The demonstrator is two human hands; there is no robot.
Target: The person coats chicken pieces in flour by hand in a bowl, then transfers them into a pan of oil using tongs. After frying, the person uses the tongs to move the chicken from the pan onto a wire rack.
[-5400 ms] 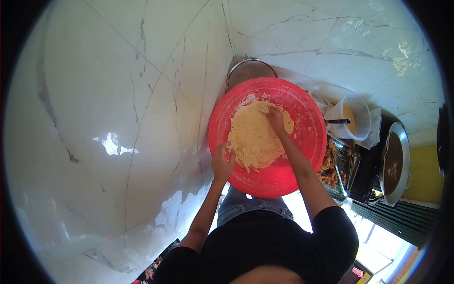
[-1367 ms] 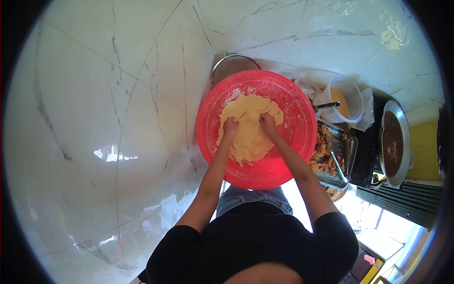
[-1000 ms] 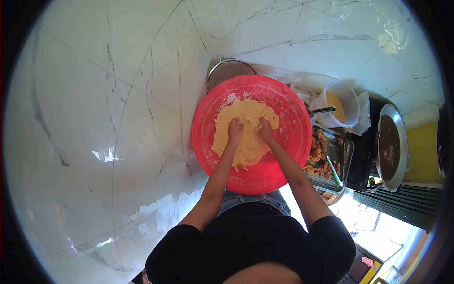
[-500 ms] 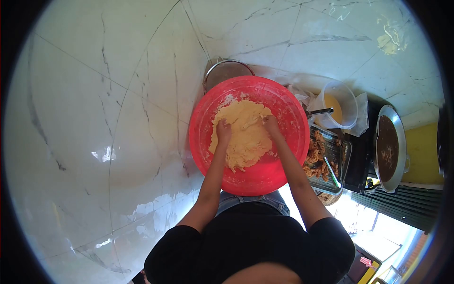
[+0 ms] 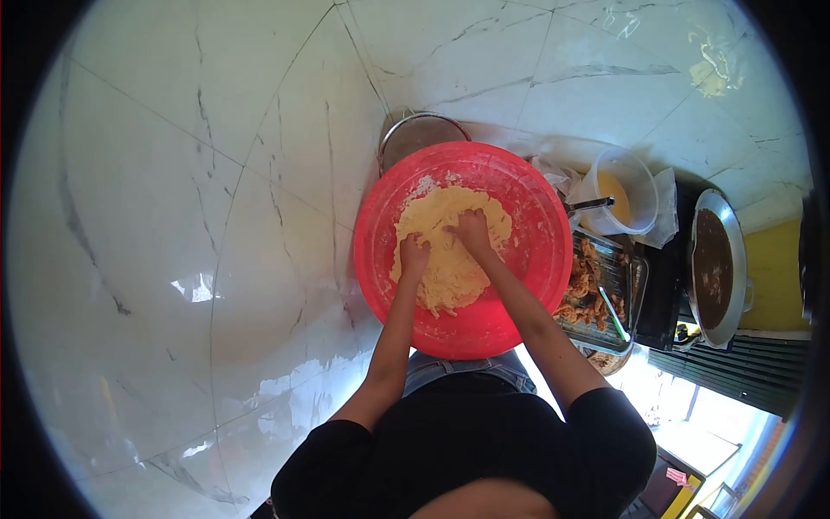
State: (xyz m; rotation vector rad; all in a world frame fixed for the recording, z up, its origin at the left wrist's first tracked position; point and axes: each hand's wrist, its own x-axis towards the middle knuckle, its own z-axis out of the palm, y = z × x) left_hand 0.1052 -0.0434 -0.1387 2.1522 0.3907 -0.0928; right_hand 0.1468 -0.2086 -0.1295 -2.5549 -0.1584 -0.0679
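A large red basin (image 5: 519, 303) sits in front of my body, holding a wide, lumpy mass of pale yellow dough (image 5: 458, 281). On the left part of the dough is my left hand (image 5: 416, 255), its fingers curled into the surface. My right hand (image 5: 471, 229) grips the dough nearer its middle, higher up than the left, with the fingertips partly sunk in and hidden. White flour streaks the basin's inner wall above the dough.
Right of the basin, a glass tray (image 5: 618, 259) holds fried pieces (image 5: 588, 290) and green-tipped tongs (image 5: 616, 316). Beyond are a clear plastic tub (image 5: 635, 195) with yellow liquid and a wide metal pan (image 5: 735, 285) of brown oil. A metal-rimmed round container (image 5: 419, 134) stands behind.
My right hand has moved left from the dough's right edge toward its middle. My left hand has shifted slightly down. The whole view has moved a little.
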